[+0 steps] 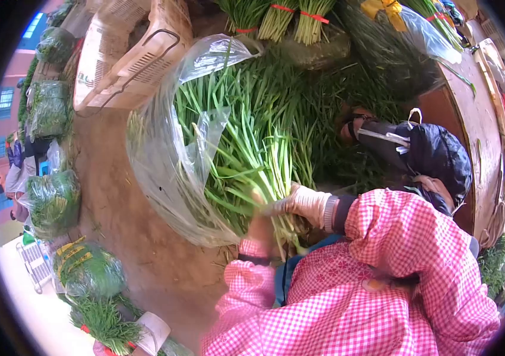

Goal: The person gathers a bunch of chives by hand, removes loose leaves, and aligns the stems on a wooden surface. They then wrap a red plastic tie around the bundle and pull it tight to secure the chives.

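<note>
My right hand (307, 204), in a pale glove or wrapping, is closed around the lower stems of a bunch of long flat-leaved greens, which look like garlic chives (277, 155). The leaves fan away from me and the cut ends hang below the hand. Close beside it, at the stems, my left hand (258, 222) is smeared by motion, so its fingers do not show clearly. Beyond both hands lies a large heap of loose greens (240, 101), partly inside an opened clear plastic bag (154, 160).
A dirty white plastic crate (136, 62) with a metal hook stands at upper left. Bunches tied with red bands (314, 24) lie at the top. Plastic-wrapped bundles (53, 202) line the left side. At right are a dark bag (442, 151) and a wooden board (472, 101).
</note>
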`<state>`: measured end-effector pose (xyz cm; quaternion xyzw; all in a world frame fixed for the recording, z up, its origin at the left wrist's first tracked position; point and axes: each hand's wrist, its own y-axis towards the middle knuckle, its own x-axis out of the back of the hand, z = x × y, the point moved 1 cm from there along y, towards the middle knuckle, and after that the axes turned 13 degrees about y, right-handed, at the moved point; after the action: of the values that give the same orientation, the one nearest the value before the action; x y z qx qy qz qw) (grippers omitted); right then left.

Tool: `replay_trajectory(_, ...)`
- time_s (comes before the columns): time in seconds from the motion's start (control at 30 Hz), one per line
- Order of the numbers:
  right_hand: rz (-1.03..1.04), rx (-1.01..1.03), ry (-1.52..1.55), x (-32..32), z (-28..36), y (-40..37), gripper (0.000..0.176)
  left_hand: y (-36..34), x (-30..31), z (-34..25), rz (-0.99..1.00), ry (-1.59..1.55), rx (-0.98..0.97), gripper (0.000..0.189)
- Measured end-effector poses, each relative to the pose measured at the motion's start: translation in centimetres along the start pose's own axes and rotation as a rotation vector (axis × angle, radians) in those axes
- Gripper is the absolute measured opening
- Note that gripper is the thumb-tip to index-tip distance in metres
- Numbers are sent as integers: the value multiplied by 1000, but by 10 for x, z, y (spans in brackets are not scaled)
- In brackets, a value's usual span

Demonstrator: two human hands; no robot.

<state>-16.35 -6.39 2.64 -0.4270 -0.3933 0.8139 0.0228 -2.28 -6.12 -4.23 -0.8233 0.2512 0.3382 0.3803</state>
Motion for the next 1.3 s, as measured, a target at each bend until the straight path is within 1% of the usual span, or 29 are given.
replay_trajectory(0.03,-84,-16,-71,0,4,-5,54,7,3,7,210,-137,-19,52)
replay_trajectory(0.1,-138,-30,-77,-7,13,-13,56,11,14,17,228,30,-33,58)
replay_trajectory(0.13,-162,-36,-79,-9,15,-14,58,7,19,20,31,335,-22,62)
replay_trajectory(0.17,-58,-4,-12,3,4,-1,56,5,29,21,-7,476,15,62)
replay_trajectory(0.2,-66,-85,-29,11,2,5,56,3,39,22,-41,615,58,63)
replay_trajectory(0.27,-93,-254,-71,26,6,12,55,-3,73,14,205,547,190,58)
replay_trajectory(0.3,-141,-180,-80,7,27,-10,35,-10,65,-2,189,441,258,52)
replay_trajectory(0.37,77,-106,-172,13,37,-15,31,-9,57,-26,170,618,570,48)
replay_trajectory(0.4,97,-104,-178,13,37,-14,30,-11,54,-33,152,702,723,46)
replay_trajectory(0.47,138,-102,-189,15,37,-13,27,-6,18,-40,382,1014,423,43)
replay_trajectory(0.5,115,-114,-192,21,29,-8,28,-3,-15,-59,340,1180,591,46)
replay_trajectory(0.53,26,-190,-152,13,35,-11,30,6,-9,-54,421,1548,765,48)
replay_trajectory(0.57,-68,-260,-106,5,40,-14,32,15,-3,-48,588,1894,955,50)
replay_trajectory(0.6,-69,-220,-103,7,35,-12,36,20,-1,-43,657,2077,991,50)
replay_trajectory(0.63,-71,-181,-102,12,26,-10,39,26,6,-36,664,2195,917,50)
replay_trajectory(0.73,-106,-118,-57,19,14,-8,48,42,28,-16,630,2459,554,51)
replay_trajectory(0.8,-163,-158,53,13,14,-6,50,48,47,-5,592,2592,283,51)
replay_trajectory(0.9,-121,-177,11,22,18,-3,46,58,65,12,576,2711,-51,51)
replay_trajectory(0.93,-113,-187,-1,10,29,-8,45,60,68,16,572,2739,-136,51)
replay_trajectory(0.97,-129,-282,-27,2,43,-20,38,63,71,19,574,2750,-198,51)
replay_trajectory(1.0,-96,-279,-177,7,47,-16,36,68,75,23,571,2780,-298,51)
replay_trajectory(1.07,-23,-278,-474,20,50,-8,32,72,83,29,569,2808,-409,51)
replay_trajectory(1.1,239,-31,-743,29,52,-7,29,76,84,31,569,2820,-454,51)
replay_trajectory(1.13,426,290,-981,38,54,-6,25,78,87,35,570,2830,-492,51)
replay_trajectory(1.17,267,311,-918,31,49,3,23,79,88,37,574,2835,-517,51)
replay_trajectory(1.2,443,385,-1060,37,57,-3,24,80,89,36,576,2835,-539,52)
replay_trajectory(1.23,524,346,-1088,41,62,-10,25,85,89,39,579,2836,-537,52)
replay_trajectory(1.3,516,206,-993,32,74,-17,27,88,91,36,572,2850,-585,52)
